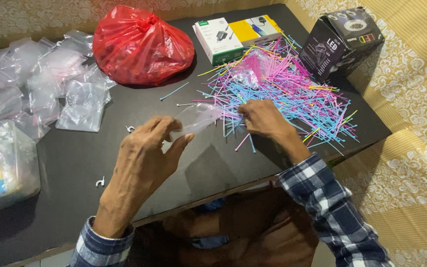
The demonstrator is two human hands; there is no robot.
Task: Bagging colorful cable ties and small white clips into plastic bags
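Fingers of left hand (144,158) pinch a clear bag (198,118); right hand (265,118) grips cable ties (292,94)

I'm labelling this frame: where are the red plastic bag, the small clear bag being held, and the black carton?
red plastic bag (142,47), head view, bulging middle
small clear bag (199,117), head view, centre
black carton (339,42), head view, front face
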